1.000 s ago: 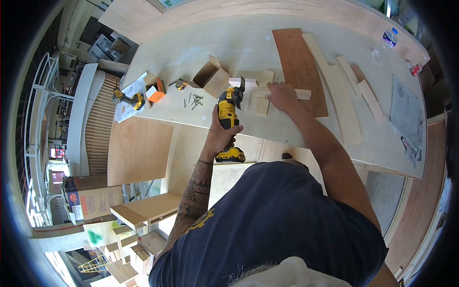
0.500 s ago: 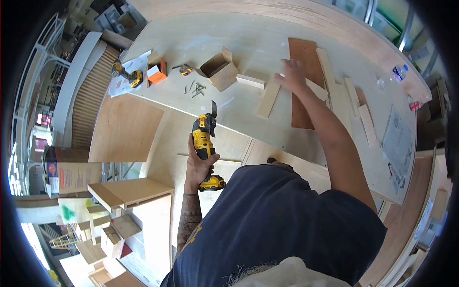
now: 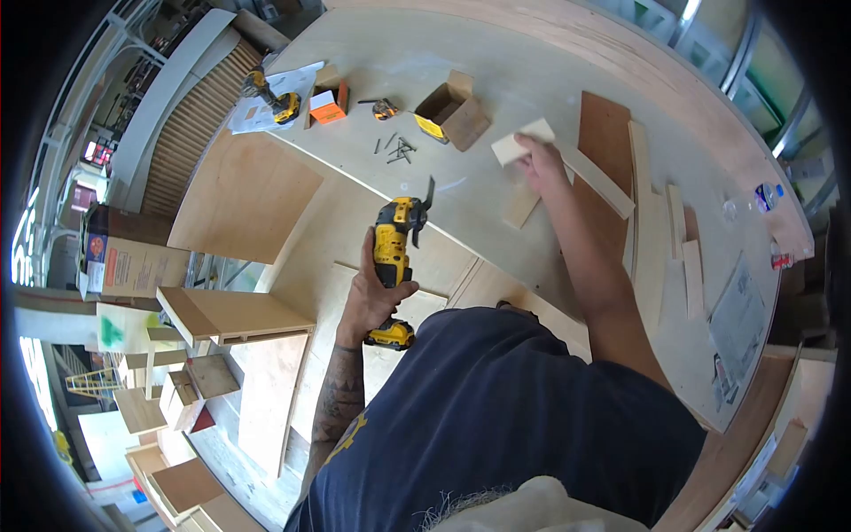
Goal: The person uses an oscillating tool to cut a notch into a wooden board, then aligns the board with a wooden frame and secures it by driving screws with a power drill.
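From where I'm standing, the blade (image 3: 431,192) is what is worrying me: it is pointing up off the head of the yellow-and-black power tool (image 3: 391,244), bare, near the front edge of the workbench (image 3: 496,53). If the left wrist were dipping while the eyes were following the other hand, that blade could be nicking the edge or catching the right forearm (image 3: 596,266). The left hand (image 3: 363,301) is closing firmly round the tool's body, thumb across the front, above the battery (image 3: 390,334), and is carrying it out before the bench.

Across the bench, the right hand (image 3: 542,163) is pinching a short pale block (image 3: 521,144) by its near side, fingers drawn in on the wood. That hand is blurring a little, so I can't fairly say whether the block is clearing the surface. With so slight a pinch, it could be slipping, or knocking the open cardboard box (image 3: 469,129) just beside it. A pale strip (image 3: 600,183) is lying close by, partly over a brown board (image 3: 606,124).
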Action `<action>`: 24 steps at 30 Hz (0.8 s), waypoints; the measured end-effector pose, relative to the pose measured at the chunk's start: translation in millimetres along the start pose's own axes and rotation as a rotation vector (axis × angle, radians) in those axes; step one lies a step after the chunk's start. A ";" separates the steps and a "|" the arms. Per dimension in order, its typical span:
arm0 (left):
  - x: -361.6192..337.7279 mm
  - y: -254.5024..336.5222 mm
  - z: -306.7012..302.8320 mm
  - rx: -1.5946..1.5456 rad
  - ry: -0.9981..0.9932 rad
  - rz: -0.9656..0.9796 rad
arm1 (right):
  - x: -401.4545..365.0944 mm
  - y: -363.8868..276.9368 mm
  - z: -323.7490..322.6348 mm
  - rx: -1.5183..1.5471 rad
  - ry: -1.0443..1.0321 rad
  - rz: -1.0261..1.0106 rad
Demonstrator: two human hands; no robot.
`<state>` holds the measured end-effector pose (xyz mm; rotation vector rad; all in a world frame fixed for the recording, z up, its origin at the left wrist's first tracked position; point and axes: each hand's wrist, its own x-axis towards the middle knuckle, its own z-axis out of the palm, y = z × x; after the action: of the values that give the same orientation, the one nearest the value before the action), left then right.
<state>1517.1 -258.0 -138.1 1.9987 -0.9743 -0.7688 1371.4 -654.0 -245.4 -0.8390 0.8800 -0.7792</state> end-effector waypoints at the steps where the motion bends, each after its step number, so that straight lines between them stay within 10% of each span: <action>1: 6.7 4.8 1.4 0.001 -0.017 0.005 | -13.8 8.3 2.5 0.120 0.020 0.012; 8: 39.2 44.5 11.2 0.119 -0.089 0.088 | -71.0 39.2 18.0 0.632 -0.022 0.078; 24: 73.8 42.0 43.3 0.099 -0.132 0.161 | -117.9 30.3 10.6 0.544 -0.054 -0.027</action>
<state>1507.1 -352.8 -138.9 1.9433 -1.2559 -0.7835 1337.9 -537.8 -228.6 -0.3876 0.5659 -0.9573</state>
